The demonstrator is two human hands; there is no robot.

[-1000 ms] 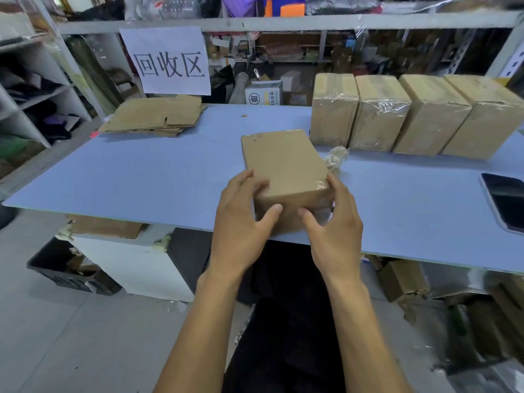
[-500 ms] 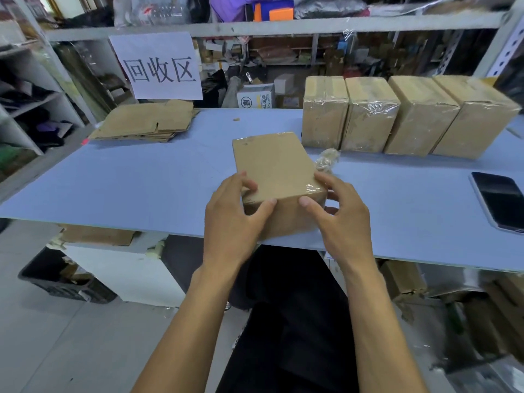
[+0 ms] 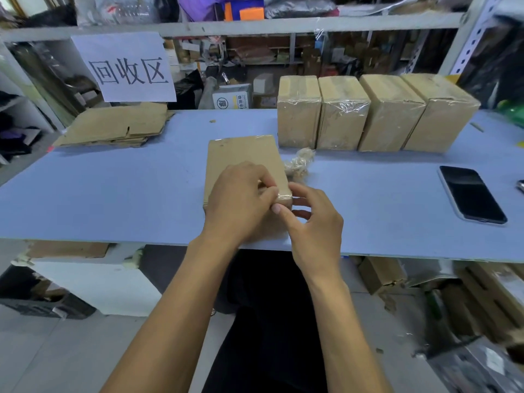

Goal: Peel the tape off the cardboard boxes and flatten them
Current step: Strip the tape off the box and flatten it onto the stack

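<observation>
Taped cardboard box [image 3: 243,160]: lies flat near the front edge of the blue tabletop [image 3: 113,194], closed, contents hidden.
Left hand [image 3: 241,205]: rests over the box's near end, fingers curled on its top by the near right corner.
Right hand [image 3: 313,222]: thumb and fingers pinch at the clear tape on that corner.
Wad of tape [image 3: 297,165]: just beside the box's right edge.
Four wrapped boxes [image 3: 377,114]: upright row behind, sealed.
Flattened cardboard stack [image 3: 116,126]: far left.
Phone [image 3: 472,194]: right, face up.

Bare surface [image 3: 113,194] lies open left of the box [image 3: 241,157]. Four upright boxes [image 3: 374,112] block the far right; crumpled tape [image 3: 299,164] and a phone [image 3: 472,194] obstruct the right side.
</observation>
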